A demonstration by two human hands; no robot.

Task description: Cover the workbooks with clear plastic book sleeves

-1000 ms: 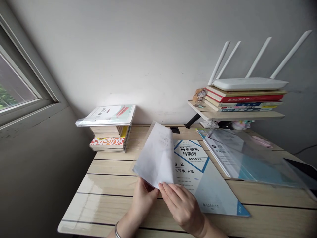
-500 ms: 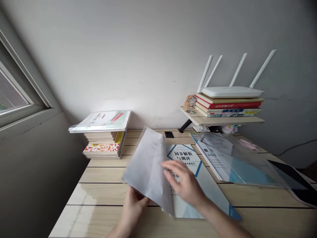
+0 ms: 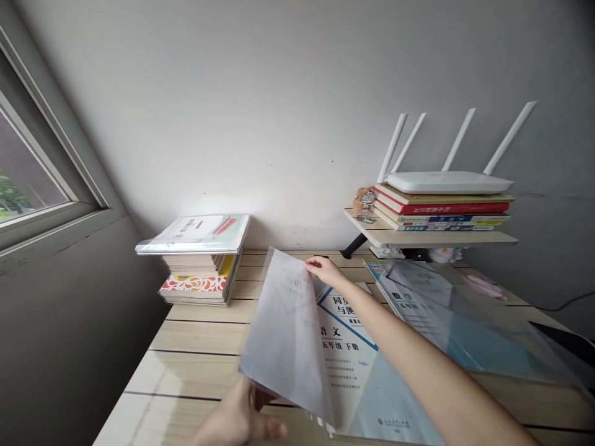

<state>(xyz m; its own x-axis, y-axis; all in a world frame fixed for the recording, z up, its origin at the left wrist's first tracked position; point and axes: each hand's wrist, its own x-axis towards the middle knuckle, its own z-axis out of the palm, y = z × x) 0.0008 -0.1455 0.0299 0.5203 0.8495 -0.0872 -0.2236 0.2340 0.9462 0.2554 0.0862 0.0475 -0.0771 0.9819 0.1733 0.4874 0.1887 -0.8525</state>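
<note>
A workbook (image 3: 344,371) with a white and blue cover lies at the middle of the desk. On its left side a whitish leaf (image 3: 283,328) stands raised and tilted, with clear plastic film along its edge. My right hand (image 3: 323,271) pinches this leaf at its top right corner, the forearm crossing over the workbook. My left hand (image 3: 242,418) is at the leaf's lower left edge, thumb apart from the fingers. Some of its fingers are hidden beneath the leaf.
To the right lie a maths book (image 3: 413,310) under clear plastic, a dark tablet-like object (image 3: 564,341) and a pink item (image 3: 486,287). A white router (image 3: 449,182) sits on books on a raised shelf (image 3: 441,238). A book stack (image 3: 195,282) stands back left.
My right hand has moved up from the leaf's middle right edge to its top corner and now pinches it. My left hand has shifted slightly down, its thumb now spread. The view has shifted slightly.
</note>
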